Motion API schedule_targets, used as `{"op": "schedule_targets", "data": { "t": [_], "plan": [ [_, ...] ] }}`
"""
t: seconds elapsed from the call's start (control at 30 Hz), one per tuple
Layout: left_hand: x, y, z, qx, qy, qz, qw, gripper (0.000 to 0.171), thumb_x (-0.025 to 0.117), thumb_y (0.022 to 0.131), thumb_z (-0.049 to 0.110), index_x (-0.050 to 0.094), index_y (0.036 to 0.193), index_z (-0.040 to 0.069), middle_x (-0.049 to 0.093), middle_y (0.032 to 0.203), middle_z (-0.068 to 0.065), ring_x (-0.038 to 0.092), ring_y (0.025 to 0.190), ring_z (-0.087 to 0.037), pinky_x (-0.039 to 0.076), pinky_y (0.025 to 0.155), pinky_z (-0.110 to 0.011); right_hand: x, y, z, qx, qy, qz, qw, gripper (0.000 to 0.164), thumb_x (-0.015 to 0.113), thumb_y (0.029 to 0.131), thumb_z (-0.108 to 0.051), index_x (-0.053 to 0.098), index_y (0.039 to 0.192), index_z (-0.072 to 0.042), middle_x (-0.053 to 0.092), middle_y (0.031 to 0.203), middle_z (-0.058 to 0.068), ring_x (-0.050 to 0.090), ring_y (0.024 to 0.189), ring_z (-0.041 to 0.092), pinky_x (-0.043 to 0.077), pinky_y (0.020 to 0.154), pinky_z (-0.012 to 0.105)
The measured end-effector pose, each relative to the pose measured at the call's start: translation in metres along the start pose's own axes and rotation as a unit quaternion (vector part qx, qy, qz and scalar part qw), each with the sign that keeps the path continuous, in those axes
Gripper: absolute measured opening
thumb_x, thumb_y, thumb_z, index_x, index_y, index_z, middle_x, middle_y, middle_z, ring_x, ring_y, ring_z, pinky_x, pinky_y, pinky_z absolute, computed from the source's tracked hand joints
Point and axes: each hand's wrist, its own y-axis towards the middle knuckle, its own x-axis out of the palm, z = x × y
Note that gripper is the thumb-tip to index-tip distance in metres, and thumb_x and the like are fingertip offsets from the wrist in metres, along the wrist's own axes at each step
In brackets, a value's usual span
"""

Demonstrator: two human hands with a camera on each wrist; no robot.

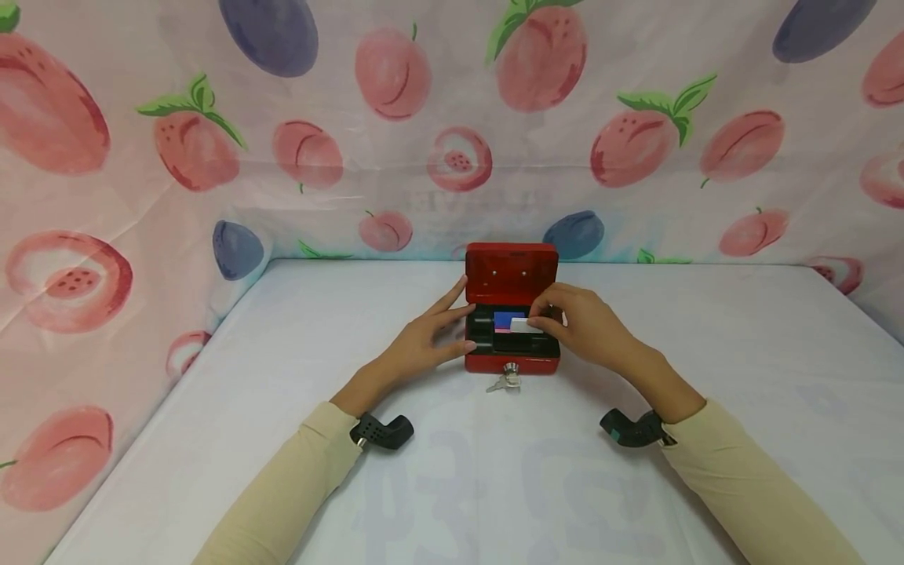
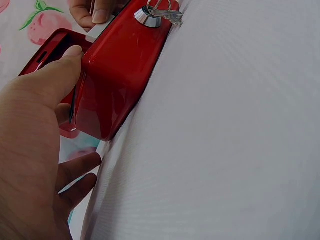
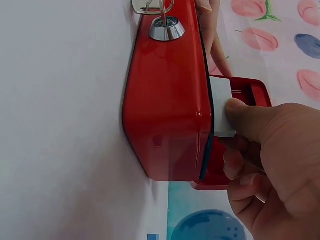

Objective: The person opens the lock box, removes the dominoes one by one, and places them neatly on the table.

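A small red cash box [image 1: 487, 365] stands on the table with its lid [image 1: 510, 275] raised at the back. Keys [image 1: 504, 382] hang from the lock on its front wall. My right hand [image 1: 592, 323] pinches a flat white card-like piece [image 3: 222, 102] between thumb and fingers, over the black inside of the box. Beside that piece, a blue rectangular item [image 1: 504, 318] with a pinkish edge lies in the box. With fingers spread, my left hand [image 1: 422, 339] rests against the left side of the box, its thumb at the front left rim and the index finger by the lid.
A white cloth [image 1: 452, 486] covers the table. Behind it and along the left hangs a fruit-print curtain [image 1: 395, 173]. Each wrist wears a black camera mount [image 1: 384, 431].
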Motion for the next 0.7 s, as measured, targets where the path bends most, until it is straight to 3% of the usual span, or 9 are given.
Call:
{"op": "schedule_targets", "data": {
  "t": [0.23,0.43,0.7],
  "plan": [
    [0.0,0.0,0.001,0.003,0.003,0.005,1.0,0.064,0.068,0.089,0.031,0.044,0.142,0.005,0.006,0.159,0.013,0.015,0.142,-0.008,0.029,0.109,-0.043,0.001,-0.002,0.005,-0.021,0.018,-0.004,1.0,0.008,0.073,0.085,-0.013,0.068,0.091,-0.014,0.061,0.077,-0.006,0.052,0.071,0.013,0.047,0.062,0.028],
    [0.0,0.0,0.001,0.0,0.005,0.005,1.0,0.063,0.067,0.09,0.031,0.044,0.142,0.005,0.007,0.159,0.014,0.016,0.142,-0.007,0.029,0.109,-0.043,-0.003,-0.002,0.011,-0.062,0.035,-0.003,0.997,0.014,0.074,0.084,-0.007,0.073,0.095,-0.014,0.067,0.085,-0.007,0.053,0.073,0.011,0.046,0.061,0.027],
    [0.0,0.001,0.001,-0.005,0.004,0.002,1.0,0.063,0.067,0.09,0.032,0.044,0.143,0.006,0.006,0.158,0.015,0.016,0.142,-0.006,0.03,0.109,-0.044,-0.007,-0.002,0.015,-0.061,0.045,-0.014,0.997,0.02,0.075,0.082,-0.004,0.076,0.099,-0.014,0.071,0.095,-0.003,0.054,0.074,0.011,0.048,0.061,0.027]
  ]
}}
